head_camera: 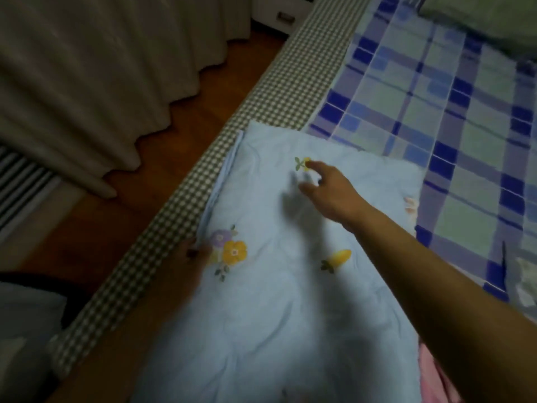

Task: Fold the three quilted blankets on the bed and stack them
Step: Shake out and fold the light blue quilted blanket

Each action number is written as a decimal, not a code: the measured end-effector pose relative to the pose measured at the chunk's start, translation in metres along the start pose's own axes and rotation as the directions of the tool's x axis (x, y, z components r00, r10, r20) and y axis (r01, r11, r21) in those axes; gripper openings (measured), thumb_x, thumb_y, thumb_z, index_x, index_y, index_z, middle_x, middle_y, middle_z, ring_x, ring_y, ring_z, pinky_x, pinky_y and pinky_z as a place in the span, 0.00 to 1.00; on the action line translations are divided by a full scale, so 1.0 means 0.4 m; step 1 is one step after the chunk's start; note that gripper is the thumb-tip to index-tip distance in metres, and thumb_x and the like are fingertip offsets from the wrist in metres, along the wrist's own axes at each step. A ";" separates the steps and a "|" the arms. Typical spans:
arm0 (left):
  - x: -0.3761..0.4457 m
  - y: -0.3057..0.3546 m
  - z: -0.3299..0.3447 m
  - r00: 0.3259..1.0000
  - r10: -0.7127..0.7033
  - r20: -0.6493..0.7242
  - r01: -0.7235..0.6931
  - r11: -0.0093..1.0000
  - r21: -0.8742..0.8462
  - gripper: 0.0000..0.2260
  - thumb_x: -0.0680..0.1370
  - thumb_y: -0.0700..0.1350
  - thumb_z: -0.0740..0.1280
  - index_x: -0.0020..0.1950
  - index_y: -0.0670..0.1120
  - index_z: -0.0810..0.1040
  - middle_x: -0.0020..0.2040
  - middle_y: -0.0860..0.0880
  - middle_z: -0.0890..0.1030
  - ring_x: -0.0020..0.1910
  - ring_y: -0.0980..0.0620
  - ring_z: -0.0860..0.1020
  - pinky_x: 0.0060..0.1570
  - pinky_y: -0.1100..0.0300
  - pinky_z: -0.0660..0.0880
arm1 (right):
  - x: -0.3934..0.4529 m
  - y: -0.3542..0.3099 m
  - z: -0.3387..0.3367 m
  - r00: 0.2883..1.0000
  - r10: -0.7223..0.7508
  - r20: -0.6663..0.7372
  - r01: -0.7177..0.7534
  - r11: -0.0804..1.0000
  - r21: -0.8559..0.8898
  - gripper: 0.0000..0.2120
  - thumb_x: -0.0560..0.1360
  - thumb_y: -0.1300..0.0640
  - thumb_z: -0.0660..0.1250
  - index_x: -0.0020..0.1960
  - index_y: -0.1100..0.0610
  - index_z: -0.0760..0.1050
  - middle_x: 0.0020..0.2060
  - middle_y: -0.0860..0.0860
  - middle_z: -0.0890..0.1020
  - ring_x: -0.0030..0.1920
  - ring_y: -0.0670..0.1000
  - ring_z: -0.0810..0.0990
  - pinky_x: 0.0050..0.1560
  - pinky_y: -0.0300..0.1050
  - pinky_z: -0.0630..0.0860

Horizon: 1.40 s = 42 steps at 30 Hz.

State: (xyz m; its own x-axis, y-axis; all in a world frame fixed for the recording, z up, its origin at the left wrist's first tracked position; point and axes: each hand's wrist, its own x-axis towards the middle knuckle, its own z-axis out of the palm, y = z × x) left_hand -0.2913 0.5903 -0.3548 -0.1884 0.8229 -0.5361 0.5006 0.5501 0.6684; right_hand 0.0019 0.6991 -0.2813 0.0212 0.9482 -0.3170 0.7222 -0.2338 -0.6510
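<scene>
1. Dim light covers a bedroom with a reddish wooden floor (pixel 186 117), where pleated beige curtains (pixel 96 68) hang down to the boards at the left.
2. A bed runs diagonally through the view; its near edge is covered in a green-and-white gingham sheet (pixel 279 82), and a blue, lilac and pale green plaid bedspread (pixel 436 106) lies over the top further right.
3. A white drawer unit with a metal handle (pixel 281 16) stands on the floor beyond the bed's far corner.
4. A light blue quilted blanket (pixel 276 301) printed with flowers and a carrot lies folded on the bed, reaching across the gingham edge and onto the plaid bedspread.
5. Several layers show stacked along its left side.
6. The left hand (pixel 200 257) sits at that left edge beside the purple and yellow flower print, fingers curled around the edge of the layers so that they seem closed on the fabric, though blur hides the exact grip.
7. The right hand (pixel 328 187) reaches out over the middle of the blanket, fingers spread apart and holding nothing, fingertips (pixel 312 164) near a small yellow flower print; I cannot tell whether they touch the cloth.
8. Pink fabric (pixel 433 373) peeks out from under the blue blanket at the lower right.
9. A dark green pillow-like shape (pixel 488 18) lies at the far top right of the bed.
</scene>
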 end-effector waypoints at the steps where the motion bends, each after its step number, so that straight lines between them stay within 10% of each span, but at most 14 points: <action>1: -0.007 0.011 0.010 1.000 0.019 0.004 -0.019 1.000 -0.011 0.15 0.73 0.62 0.69 0.41 0.51 0.74 0.26 0.49 0.68 0.26 0.45 0.72 0.32 0.56 0.68 | 0.019 0.036 0.014 0.999 0.035 0.033 -0.032 0.995 -0.098 0.28 0.78 0.55 0.68 0.75 0.56 0.66 0.72 0.57 0.70 0.70 0.57 0.71 0.69 0.47 0.67; 3: -0.013 0.005 0.029 0.998 0.064 0.018 -0.064 0.998 0.017 0.10 0.76 0.53 0.72 0.41 0.49 0.77 0.28 0.54 0.76 0.28 0.60 0.75 0.31 0.61 0.69 | 0.054 0.098 0.022 0.997 0.065 0.034 -0.054 0.967 -0.249 0.29 0.76 0.55 0.69 0.75 0.57 0.66 0.72 0.61 0.69 0.72 0.60 0.68 0.72 0.50 0.63; 14: 0.010 -0.055 0.041 0.990 -0.086 0.116 0.101 0.987 -0.129 0.07 0.80 0.52 0.67 0.56 0.52 0.77 0.50 0.57 0.81 0.49 0.57 0.79 0.47 0.59 0.75 | 0.362 -0.079 0.141 0.999 -0.018 0.044 0.036 0.881 -0.472 0.37 0.81 0.42 0.58 0.81 0.52 0.43 0.79 0.58 0.55 0.78 0.63 0.52 0.77 0.61 0.50; 19: -0.008 -0.069 0.026 0.998 -0.012 0.058 0.017 0.996 -0.085 0.09 0.82 0.54 0.60 0.57 0.54 0.76 0.51 0.58 0.80 0.52 0.57 0.78 0.55 0.57 0.75 | 0.408 -0.118 0.161 0.977 -0.145 -0.157 0.076 0.921 -0.382 0.13 0.82 0.53 0.57 0.61 0.58 0.75 0.60 0.59 0.78 0.62 0.60 0.75 0.67 0.59 0.68; 24: -0.009 -0.102 0.024 0.995 -0.084 -0.059 0.089 0.993 0.074 0.10 0.81 0.53 0.62 0.58 0.51 0.75 0.52 0.53 0.81 0.50 0.51 0.80 0.51 0.51 0.79 | 0.415 -0.105 0.222 0.967 -0.213 -0.142 0.122 0.870 -0.477 0.22 0.81 0.46 0.59 0.71 0.53 0.68 0.68 0.58 0.72 0.68 0.61 0.68 0.69 0.59 0.64; 27: -0.031 -0.051 0.033 0.940 0.299 -0.163 -0.163 0.816 0.554 0.25 0.77 0.49 0.68 0.73 0.49 0.68 0.68 0.44 0.73 0.64 0.43 0.73 0.61 0.48 0.72 | 0.352 -0.096 0.239 0.896 -0.339 -0.287 0.103 0.788 -0.607 0.28 0.82 0.41 0.54 0.78 0.52 0.58 0.77 0.59 0.61 0.77 0.62 0.56 0.76 0.61 0.52; 30: -0.039 0.025 0.088 0.756 0.645 0.112 -0.562 0.552 0.617 0.30 0.77 0.54 0.64 0.78 0.49 0.64 0.78 0.42 0.62 0.77 0.38 0.58 0.73 0.41 0.60 | 0.185 -0.088 0.249 0.790 -0.550 -0.271 0.260 0.701 -0.664 0.27 0.84 0.44 0.53 0.79 0.54 0.60 0.78 0.60 0.58 0.78 0.63 0.52 0.77 0.63 0.48; 34: 0.084 0.058 0.133 0.643 0.681 0.352 -0.673 0.281 0.684 0.34 0.78 0.60 0.60 0.81 0.52 0.56 0.82 0.44 0.49 0.80 0.40 0.45 0.76 0.38 0.51 | 0.047 0.056 0.233 0.887 -0.435 -0.153 0.213 0.681 -0.700 0.28 0.84 0.41 0.49 0.81 0.51 0.54 0.80 0.57 0.51 0.80 0.62 0.45 0.76 0.65 0.45; 38: 0.207 0.191 0.194 0.492 0.782 0.382 -0.673 0.063 0.737 0.31 0.81 0.62 0.51 0.82 0.53 0.51 0.82 0.45 0.45 0.80 0.41 0.43 0.76 0.39 0.47 | 0.063 0.197 0.141 0.931 -0.154 -0.331 -0.092 0.778 -0.621 0.30 0.83 0.38 0.43 0.81 0.48 0.46 0.81 0.53 0.43 0.79 0.59 0.38 0.77 0.63 0.39; 42: 0.398 0.248 0.263 0.621 0.745 0.243 -0.563 0.209 0.799 0.29 0.81 0.65 0.45 0.81 0.56 0.53 0.82 0.47 0.51 0.80 0.40 0.47 0.74 0.34 0.47 | 0.093 0.285 0.077 0.900 -0.064 -0.432 -0.218 0.791 -0.572 0.30 0.82 0.36 0.42 0.81 0.46 0.41 0.80 0.50 0.39 0.79 0.57 0.34 0.75 0.58 0.31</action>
State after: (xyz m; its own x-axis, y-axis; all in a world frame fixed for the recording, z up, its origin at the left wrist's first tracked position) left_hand -0.1825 0.7609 -0.4281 0.4611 0.8865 0.0400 0.8862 -0.4623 0.0297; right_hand 0.0637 0.7011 -0.3887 0.2716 0.9609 0.0542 0.9618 -0.2689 -0.0511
